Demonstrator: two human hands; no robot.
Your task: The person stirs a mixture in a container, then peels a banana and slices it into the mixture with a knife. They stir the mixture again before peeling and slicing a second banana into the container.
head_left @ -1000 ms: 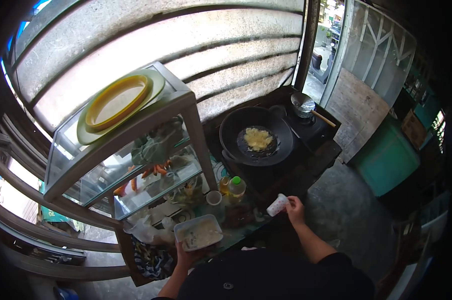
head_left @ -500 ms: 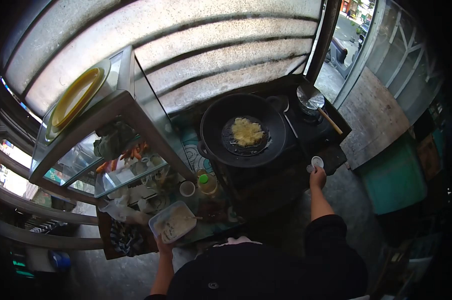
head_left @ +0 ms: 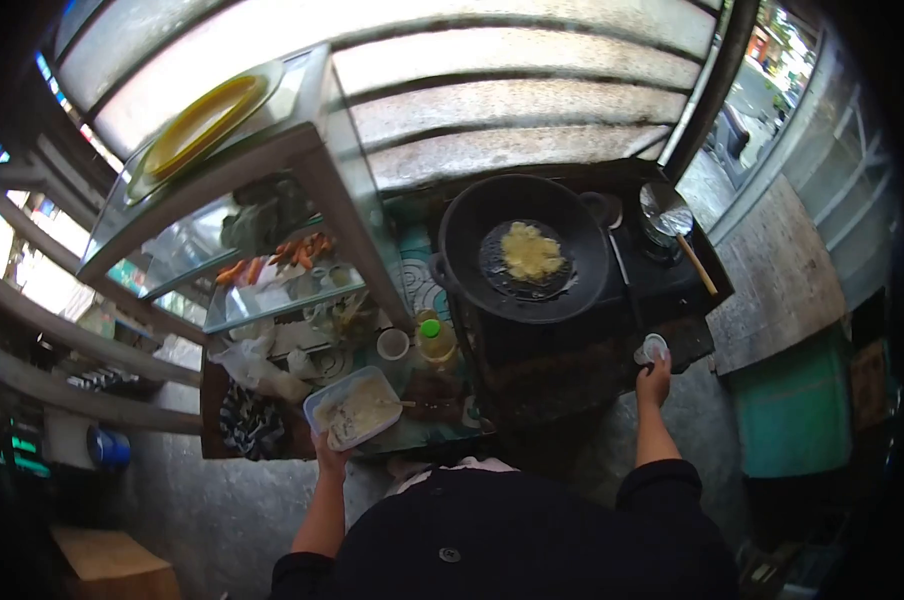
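Note:
My left hand (head_left: pixel 330 455) is closed on the near left rim of a clear plastic tub (head_left: pixel 355 412). Pale floury batter lies in the tub, and a utensil handle (head_left: pixel 402 403) sticks out over its right side. Off to the right, my right hand (head_left: pixel 655 382) grips a small clear plastic cup (head_left: pixel 652 348) in front of the stove. In the black wok (head_left: pixel 462 285), a yellow fritter (head_left: pixel 530 251) sits in bubbling oil. A green-capped bottle (head_left: pixel 436 345) and a white cup (head_left: pixel 393 345) stand between tub and wok.
A glass display case (head_left: pixel 317 150) rises at the left, with a yellow-rimmed plate (head_left: pixel 197 125) on top and orange food (head_left: pixel 302 252) inside. Right of the wok lie a long-handled ladle (head_left: pixel 620 255) and a foil-topped pot (head_left: pixel 664 212). A green bin (head_left: pixel 782 415) stands at the right.
The whole view has shifted, so the wok and counter appear farther right. My right hand has drawn the small cup slightly back and tilted it. My left hand stays on the tub.

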